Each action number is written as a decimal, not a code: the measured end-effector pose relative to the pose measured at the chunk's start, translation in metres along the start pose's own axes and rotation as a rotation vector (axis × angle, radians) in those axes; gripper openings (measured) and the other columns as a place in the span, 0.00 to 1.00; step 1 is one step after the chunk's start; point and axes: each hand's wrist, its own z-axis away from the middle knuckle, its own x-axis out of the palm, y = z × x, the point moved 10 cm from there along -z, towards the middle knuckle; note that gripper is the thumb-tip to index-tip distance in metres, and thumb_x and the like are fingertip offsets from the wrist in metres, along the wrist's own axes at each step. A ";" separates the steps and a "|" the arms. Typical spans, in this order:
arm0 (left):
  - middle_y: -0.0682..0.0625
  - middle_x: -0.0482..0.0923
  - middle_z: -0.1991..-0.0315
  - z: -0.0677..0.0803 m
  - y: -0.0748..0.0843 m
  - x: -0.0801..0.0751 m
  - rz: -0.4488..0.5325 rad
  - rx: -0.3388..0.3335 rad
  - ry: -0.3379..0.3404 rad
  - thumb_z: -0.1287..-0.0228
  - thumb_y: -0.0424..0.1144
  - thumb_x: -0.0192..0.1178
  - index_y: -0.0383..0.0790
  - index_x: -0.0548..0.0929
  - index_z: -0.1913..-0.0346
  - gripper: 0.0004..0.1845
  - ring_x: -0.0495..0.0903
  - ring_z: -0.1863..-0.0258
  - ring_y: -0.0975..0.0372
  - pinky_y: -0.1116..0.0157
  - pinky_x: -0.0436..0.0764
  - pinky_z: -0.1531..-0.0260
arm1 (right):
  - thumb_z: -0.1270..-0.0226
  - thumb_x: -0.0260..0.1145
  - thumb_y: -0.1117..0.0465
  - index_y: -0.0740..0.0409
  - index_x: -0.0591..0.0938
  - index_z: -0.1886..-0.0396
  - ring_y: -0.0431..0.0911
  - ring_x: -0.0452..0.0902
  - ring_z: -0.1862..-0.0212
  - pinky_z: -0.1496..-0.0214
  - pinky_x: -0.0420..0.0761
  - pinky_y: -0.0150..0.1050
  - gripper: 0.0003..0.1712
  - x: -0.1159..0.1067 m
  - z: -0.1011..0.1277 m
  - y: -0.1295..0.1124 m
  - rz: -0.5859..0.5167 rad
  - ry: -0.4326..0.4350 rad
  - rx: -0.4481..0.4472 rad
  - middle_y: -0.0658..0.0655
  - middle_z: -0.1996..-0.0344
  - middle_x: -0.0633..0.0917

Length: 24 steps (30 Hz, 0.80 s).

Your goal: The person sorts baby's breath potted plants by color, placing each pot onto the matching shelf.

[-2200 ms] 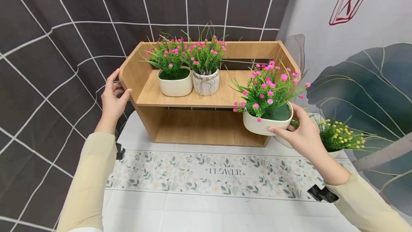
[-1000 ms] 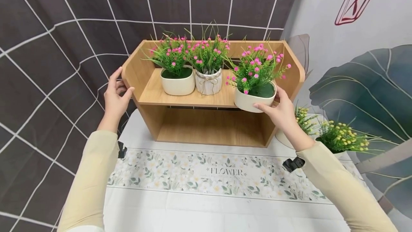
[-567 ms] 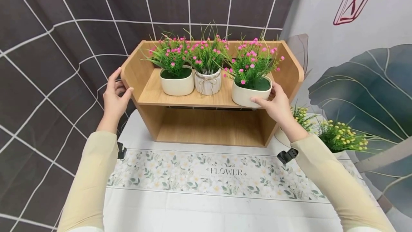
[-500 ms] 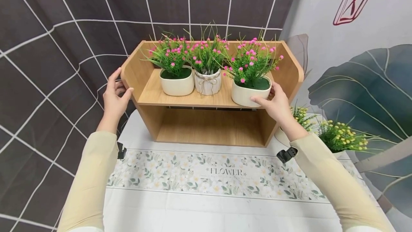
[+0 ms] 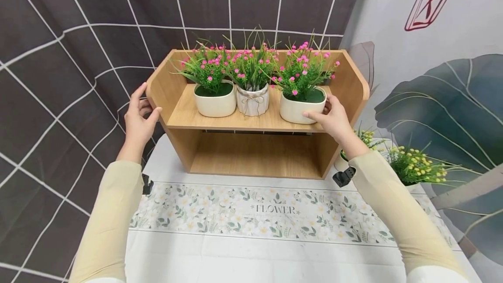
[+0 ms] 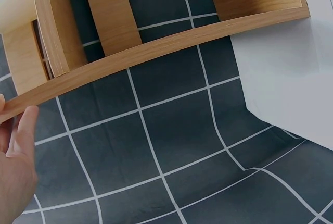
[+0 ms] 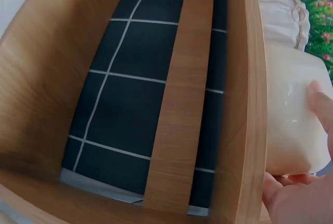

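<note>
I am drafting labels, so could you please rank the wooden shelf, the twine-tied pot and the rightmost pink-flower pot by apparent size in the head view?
1. wooden shelf
2. rightmost pink-flower pot, gripped by the right hand
3. twine-tied pot, only slightly smaller

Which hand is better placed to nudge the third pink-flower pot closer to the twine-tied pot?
Right. The right hand already grips the third pink-flower pot on the wooden shelf, beside the twine-tied pot. The left hand holds the shelf's left side panel, far from it.
</note>
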 end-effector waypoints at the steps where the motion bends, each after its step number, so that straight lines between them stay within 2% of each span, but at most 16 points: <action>1: 0.36 0.77 0.46 0.000 0.000 0.000 -0.001 -0.001 -0.001 0.39 0.25 0.58 0.50 0.62 0.29 0.36 0.78 0.53 0.54 0.79 0.75 0.61 | 0.42 0.71 0.53 0.63 0.55 0.28 0.55 0.64 0.35 0.32 0.65 0.49 0.50 0.001 -0.001 0.000 -0.006 -0.002 0.001 0.66 0.33 0.66; 5: 0.36 0.77 0.46 0.001 0.001 0.000 -0.009 0.002 -0.004 0.38 0.26 0.58 0.50 0.61 0.29 0.36 0.78 0.52 0.51 0.77 0.77 0.60 | 0.42 0.71 0.55 0.61 0.57 0.28 0.55 0.64 0.34 0.32 0.65 0.49 0.47 0.003 -0.007 -0.001 -0.031 -0.006 -0.010 0.64 0.33 0.67; 12: 0.35 0.77 0.46 0.001 0.002 0.001 -0.005 0.011 -0.005 0.38 0.25 0.57 0.50 0.61 0.29 0.36 0.78 0.51 0.48 0.83 0.73 0.64 | 0.42 0.71 0.55 0.55 0.59 0.27 0.54 0.66 0.34 0.33 0.68 0.48 0.46 0.005 -0.016 0.000 -0.043 -0.015 -0.020 0.62 0.34 0.69; 18: 0.35 0.77 0.46 0.000 0.003 0.000 -0.007 0.012 0.000 0.38 0.25 0.57 0.50 0.62 0.29 0.36 0.78 0.51 0.48 0.82 0.73 0.63 | 0.42 0.71 0.57 0.52 0.60 0.27 0.53 0.66 0.34 0.32 0.66 0.47 0.45 0.008 -0.024 0.000 -0.059 -0.029 -0.039 0.62 0.34 0.69; 21: 0.35 0.77 0.46 0.001 0.003 0.000 -0.006 0.012 -0.001 0.38 0.25 0.57 0.50 0.62 0.29 0.36 0.78 0.52 0.50 0.82 0.73 0.63 | 0.42 0.71 0.57 0.52 0.60 0.27 0.52 0.66 0.36 0.33 0.67 0.46 0.45 0.010 -0.028 0.001 -0.065 -0.035 -0.048 0.61 0.35 0.70; 24: 0.35 0.77 0.47 0.001 0.002 -0.001 0.000 0.013 -0.001 0.38 0.25 0.58 0.50 0.62 0.29 0.36 0.78 0.54 0.58 0.83 0.73 0.64 | 0.42 0.71 0.58 0.53 0.60 0.27 0.51 0.66 0.35 0.32 0.66 0.46 0.45 0.012 -0.031 0.002 -0.066 -0.035 -0.058 0.61 0.35 0.70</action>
